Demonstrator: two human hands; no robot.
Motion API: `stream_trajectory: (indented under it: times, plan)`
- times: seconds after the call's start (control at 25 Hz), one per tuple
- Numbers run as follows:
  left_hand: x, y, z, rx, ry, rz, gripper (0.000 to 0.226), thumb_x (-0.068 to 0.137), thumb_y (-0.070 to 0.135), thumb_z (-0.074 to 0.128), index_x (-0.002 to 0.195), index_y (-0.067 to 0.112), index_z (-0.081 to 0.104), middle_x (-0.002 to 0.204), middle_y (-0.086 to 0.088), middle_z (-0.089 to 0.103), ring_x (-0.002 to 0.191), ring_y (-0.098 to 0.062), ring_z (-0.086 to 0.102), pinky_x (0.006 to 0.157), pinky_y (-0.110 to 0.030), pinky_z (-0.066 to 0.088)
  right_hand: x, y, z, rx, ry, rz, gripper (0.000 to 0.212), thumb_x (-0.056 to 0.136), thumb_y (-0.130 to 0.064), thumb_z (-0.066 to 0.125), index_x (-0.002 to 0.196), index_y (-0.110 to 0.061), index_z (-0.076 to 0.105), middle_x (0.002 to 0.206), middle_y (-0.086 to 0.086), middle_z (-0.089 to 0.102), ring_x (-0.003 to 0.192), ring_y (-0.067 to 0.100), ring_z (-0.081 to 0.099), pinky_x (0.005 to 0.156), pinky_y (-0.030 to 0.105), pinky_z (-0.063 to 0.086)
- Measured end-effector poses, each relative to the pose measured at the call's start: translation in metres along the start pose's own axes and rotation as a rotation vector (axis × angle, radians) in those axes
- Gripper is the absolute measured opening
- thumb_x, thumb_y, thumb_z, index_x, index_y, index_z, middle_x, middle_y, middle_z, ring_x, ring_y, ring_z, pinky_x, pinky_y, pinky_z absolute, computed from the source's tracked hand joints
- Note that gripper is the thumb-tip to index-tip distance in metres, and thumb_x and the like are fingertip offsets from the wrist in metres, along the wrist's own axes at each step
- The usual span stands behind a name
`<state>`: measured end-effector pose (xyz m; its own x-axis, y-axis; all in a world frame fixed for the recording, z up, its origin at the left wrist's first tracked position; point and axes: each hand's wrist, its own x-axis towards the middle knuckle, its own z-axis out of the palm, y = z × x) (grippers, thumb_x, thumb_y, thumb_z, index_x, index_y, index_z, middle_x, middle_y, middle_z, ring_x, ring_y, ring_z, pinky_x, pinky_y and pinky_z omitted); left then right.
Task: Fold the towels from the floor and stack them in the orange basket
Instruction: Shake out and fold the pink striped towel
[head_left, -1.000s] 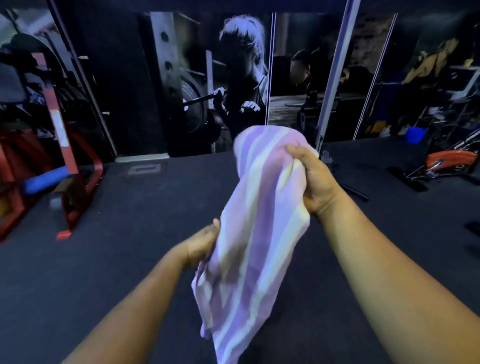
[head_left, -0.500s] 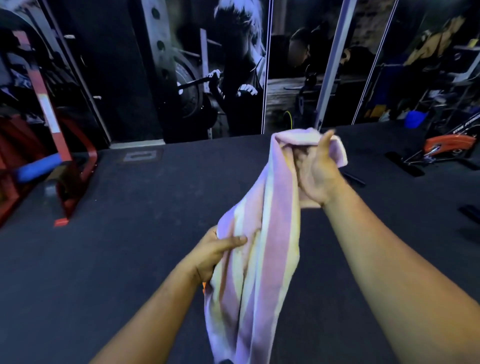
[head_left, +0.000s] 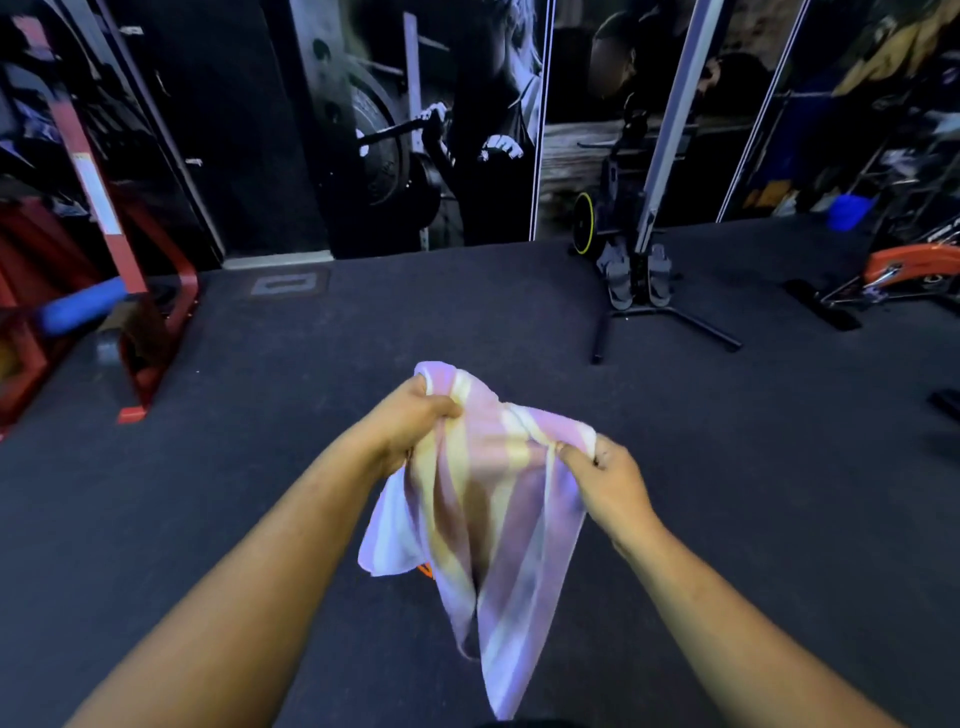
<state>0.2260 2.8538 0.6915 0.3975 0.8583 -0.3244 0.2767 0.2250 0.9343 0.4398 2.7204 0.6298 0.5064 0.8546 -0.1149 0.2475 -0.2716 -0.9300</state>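
Observation:
A pink, lilac and pale-yellow striped towel (head_left: 493, 519) hangs in the air in front of me over the dark floor. My left hand (head_left: 410, 421) grips its upper left edge, fingers curled into the cloth. My right hand (head_left: 602, 478) pinches the upper right edge, a little lower. The cloth sags between the two hands and trails down to a point near the bottom of the view. A small orange patch (head_left: 426, 570) peeks out behind the towel's left lower edge; I cannot tell what it is. No basket is plainly in view.
Dark rubber flooring (head_left: 260, 467) spreads all around. A red metal rack (head_left: 130, 291) with a blue roller stands at the left. A black stand with a white post (head_left: 644, 291) sits ahead right, and an orange exercise machine (head_left: 904, 270) at the far right. Wall posters line the back.
My right hand has come down from high up to about chest height, and my left hand has risen to the towel's top edge. The towel now spreads between both hands instead of hanging bunched.

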Motion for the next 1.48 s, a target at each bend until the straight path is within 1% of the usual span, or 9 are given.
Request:
stream_trajectory:
  times: [0.2,0.36,0.52,0.6,0.76,0.92,1.16,1.36,1.48]
  plan:
    - [0.006,0.027,-0.028,0.294,0.109,0.032,0.022,0.088,0.028,0.066,0.101,0.012,0.073,0.094,-0.012,0.078,0.087,-0.032,0.076,0.085,-0.050,0.061,0.012,-0.027,-0.001,-0.171,-0.154,-0.057,0.060,0.075,-0.069,0.068,0.107,-0.018,0.062,0.097,-0.010,0.065,0.091,0.016,0.064,0.074,0.036,0.050]
    - [-0.002,0.035,-0.045,-0.186,-0.124,0.078,0.041,0.089,0.033,0.075,0.118,0.006,0.067,0.115,-0.016,0.074,0.098,-0.027,0.074,0.087,-0.042,0.061,0.023,-0.037,-0.013,-0.666,0.110,-0.248,0.037,0.087,-0.047,0.067,0.094,-0.016,0.047,0.083,0.000,0.059,0.077,0.031,0.058,0.060,0.038,0.042]
    - [-0.006,-0.042,-0.022,-0.194,-0.310,0.130,0.057,0.078,0.039,0.084,0.121,0.005,0.067,0.113,-0.019,0.072,0.099,-0.030,0.069,0.095,-0.052,0.049,0.037,-0.041,-0.019,0.304,-0.119,0.042,0.020,0.094,-0.025,0.058,0.083,-0.009,0.060,0.081,0.008,0.059,0.080,0.023,0.055,0.072,0.035,0.041]
    - [-0.010,-0.066,0.001,-0.103,-0.232,0.078,0.053,0.074,0.036,0.087,0.113,0.003,0.070,0.098,-0.023,0.074,0.088,-0.033,0.070,0.086,-0.051,0.051,0.041,-0.041,-0.020,0.440,-0.133,0.158,0.011,0.094,-0.021,0.057,0.089,-0.013,0.063,0.088,0.009,0.062,0.084,0.022,0.059,0.077,0.035,0.043]
    - [0.002,-0.025,-0.018,-0.245,0.163,0.050,0.051,0.072,0.038,0.077,0.112,0.008,0.072,0.100,-0.025,0.075,0.082,-0.033,0.071,0.068,-0.043,0.052,0.057,-0.031,-0.042,-0.399,0.083,-0.105,0.018,0.089,-0.026,0.052,0.085,-0.009,0.057,0.081,0.003,0.063,0.076,0.030,0.058,0.063,0.034,0.042]
    - [0.010,0.010,-0.030,-0.036,0.225,0.114,0.018,0.090,0.027,0.074,0.101,0.013,0.073,0.083,-0.007,0.076,0.067,-0.018,0.070,0.055,-0.025,0.050,0.069,-0.046,-0.052,-0.912,0.238,-0.060,0.029,0.095,-0.033,0.044,0.093,-0.011,0.062,0.090,0.016,0.062,0.084,0.040,0.060,0.068,0.036,0.044]
    - [0.025,0.007,-0.047,-0.105,0.521,0.195,0.025,0.097,0.031,0.067,0.097,0.006,0.070,0.088,-0.006,0.070,0.076,-0.019,0.064,0.068,-0.033,0.054,0.078,-0.061,-0.063,0.547,0.022,0.292,0.021,0.098,-0.025,0.051,0.102,-0.011,0.067,0.083,0.007,0.070,0.076,0.027,0.067,0.068,0.038,0.060]
    - [0.026,0.001,-0.050,-0.109,0.581,0.077,0.029,0.099,0.039,0.063,0.083,0.015,0.065,0.092,-0.009,0.071,0.085,-0.025,0.067,0.081,-0.038,0.057,0.075,-0.053,-0.048,0.190,-0.338,0.013,0.027,0.092,-0.010,0.070,0.119,-0.015,0.067,0.112,0.007,0.075,0.098,0.021,0.071,0.076,0.033,0.058]
    - [0.025,0.008,-0.059,-0.402,0.348,0.149,0.026,0.100,0.041,0.063,0.100,0.016,0.068,0.094,-0.003,0.077,0.084,-0.018,0.073,0.080,-0.040,0.061,0.083,-0.051,-0.053,-0.112,-0.055,-0.236,0.034,0.094,-0.004,0.057,0.123,-0.018,0.065,0.109,0.004,0.071,0.096,0.022,0.068,0.076,0.038,0.055]
